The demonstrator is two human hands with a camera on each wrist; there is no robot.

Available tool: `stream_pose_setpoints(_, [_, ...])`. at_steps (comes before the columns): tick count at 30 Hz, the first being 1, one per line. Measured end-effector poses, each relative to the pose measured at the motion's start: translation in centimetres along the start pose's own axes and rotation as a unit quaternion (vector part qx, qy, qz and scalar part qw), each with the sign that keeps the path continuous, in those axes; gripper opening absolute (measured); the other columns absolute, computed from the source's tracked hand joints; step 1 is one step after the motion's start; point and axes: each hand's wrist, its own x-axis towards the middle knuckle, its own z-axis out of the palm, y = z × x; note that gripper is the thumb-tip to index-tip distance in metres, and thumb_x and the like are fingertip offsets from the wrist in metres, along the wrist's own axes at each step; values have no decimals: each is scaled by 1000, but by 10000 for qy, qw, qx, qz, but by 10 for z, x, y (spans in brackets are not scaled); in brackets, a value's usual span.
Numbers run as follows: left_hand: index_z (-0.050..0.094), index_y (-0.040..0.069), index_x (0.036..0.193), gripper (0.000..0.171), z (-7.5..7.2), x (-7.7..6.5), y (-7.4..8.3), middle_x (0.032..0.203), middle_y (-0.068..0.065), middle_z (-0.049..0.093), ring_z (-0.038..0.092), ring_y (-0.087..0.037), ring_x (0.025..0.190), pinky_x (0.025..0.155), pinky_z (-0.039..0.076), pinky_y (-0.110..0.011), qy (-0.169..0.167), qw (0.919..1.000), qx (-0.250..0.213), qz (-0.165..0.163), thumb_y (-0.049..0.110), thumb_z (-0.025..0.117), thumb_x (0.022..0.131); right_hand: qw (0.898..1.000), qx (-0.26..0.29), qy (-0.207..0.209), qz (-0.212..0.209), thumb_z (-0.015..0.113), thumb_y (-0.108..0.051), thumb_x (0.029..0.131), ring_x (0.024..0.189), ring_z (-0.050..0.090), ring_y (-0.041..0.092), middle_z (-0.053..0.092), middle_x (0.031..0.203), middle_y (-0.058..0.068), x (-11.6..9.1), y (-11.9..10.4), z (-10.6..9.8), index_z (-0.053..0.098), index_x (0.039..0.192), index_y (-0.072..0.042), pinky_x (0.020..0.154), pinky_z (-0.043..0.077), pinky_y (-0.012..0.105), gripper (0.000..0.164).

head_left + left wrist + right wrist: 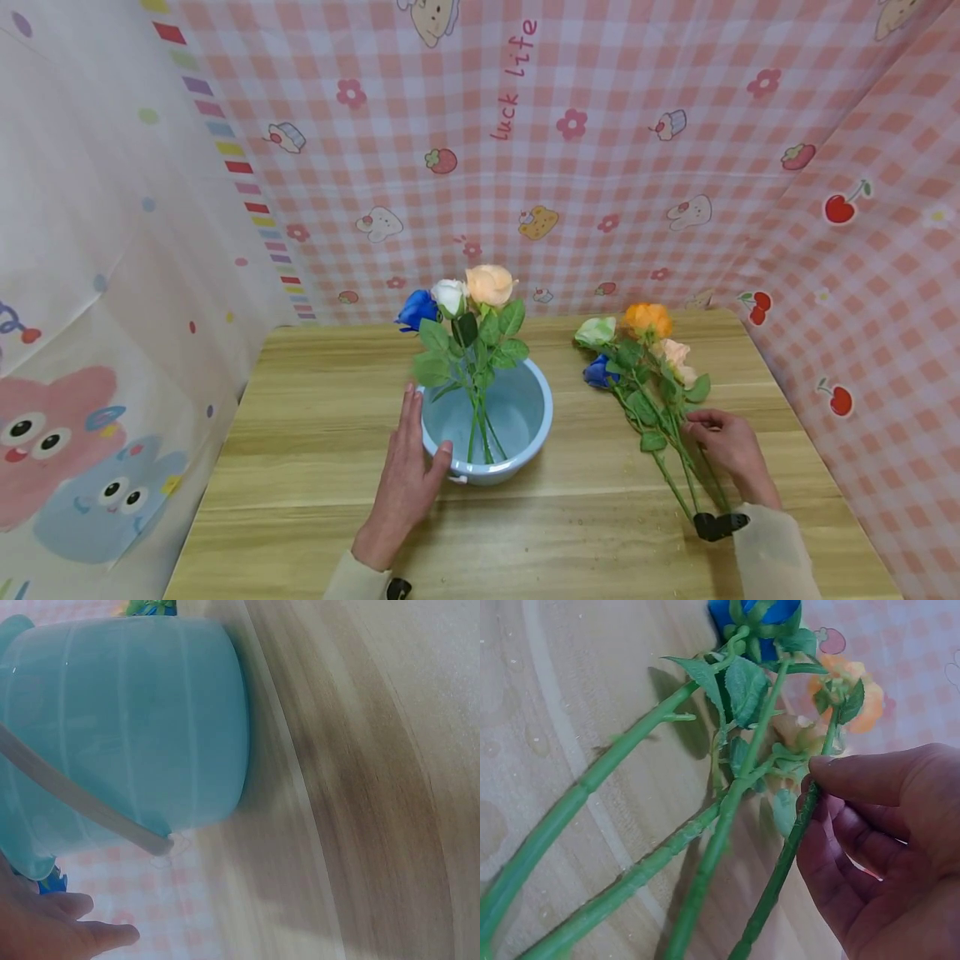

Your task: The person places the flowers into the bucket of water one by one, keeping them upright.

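A light blue bucket (546, 417) stands on the table, with a blue rose (418, 310), a white rose (450, 297) and a peach rose (491, 285) upright in it. Against the bucket's left side is my left hand (405, 475), its fingers extended and thumb near the front rim. To the right, my right hand (729, 446) pinches a green stem (782, 859) between thumb and fingers; in the right wrist view it runs up to an orange rose (859, 701). Lying beside it are another blue rose (600, 372), a pale green-white rose (596, 332) and a second peach rose (677, 360).
The wood-grain table (315, 417) meets a pink checked cloth (465, 192) at the back. A white cartoon cloth (150, 250) hangs on the left and a cherry-print cloth (885, 317) on the right. The bucket's handle (82, 799) hangs down its side. Small droplets or specks dot the tabletop.
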Motion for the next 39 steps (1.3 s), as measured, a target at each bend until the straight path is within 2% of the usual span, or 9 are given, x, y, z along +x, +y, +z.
stream_pose_setpoints(9, [12,3,166,82,0,0,0,174,-9,4,21,-38,155,116,25,-69,-7,10000,-3,-45,34,54,103,9997,-30,187,-148,59,-20,105,88,62,9,68,114,19,0,-4,-3,62,133,9,70,53,24,40])
stream_pose_setpoints(19, [12,3,166,81,0,0,1,174,-14,6,22,-39,154,116,26,-69,10,10000,0,-4,36,52,104,9989,114,323,-323,61,-21,105,88,63,7,67,118,23,-4,-16,-3,61,133,10,71,54,24,42])
stream_pose_setpoints(29, [13,2,165,81,1,0,0,174,-13,6,23,-41,154,115,27,-71,67,10000,-27,18,32,55,103,9949,250,730,-642,63,-16,103,82,58,-6,68,116,23,-6,-25,-1,63,128,10,68,53,20,37])
stream_pose_setpoints(32, [14,2,165,81,2,0,-1,174,-14,7,25,-42,153,114,29,-71,128,9999,16,81,32,55,102,9933,353,846,-703,64,-17,103,82,57,-6,70,110,16,-8,-29,-1,64,127,10,68,52,19,36])
stream_pose_setpoints(37, [13,2,165,81,2,0,-1,174,-14,7,24,-42,153,115,28,-71,99,9999,12,49,33,54,103,9901,607,956,-829,64,-19,103,84,58,-6,68,101,-7,-11,-37,-1,64,128,10,69,55,21,38])
stream_pose_setpoints(39, [13,2,165,81,1,0,-1,173,-15,8,24,-41,153,115,28,-70,78,10000,4,36,35,53,103,9887,683,1004,-880,64,-19,103,85,59,-7,67,100,-12,-13,-41,-1,64,128,10,70,56,22,38])
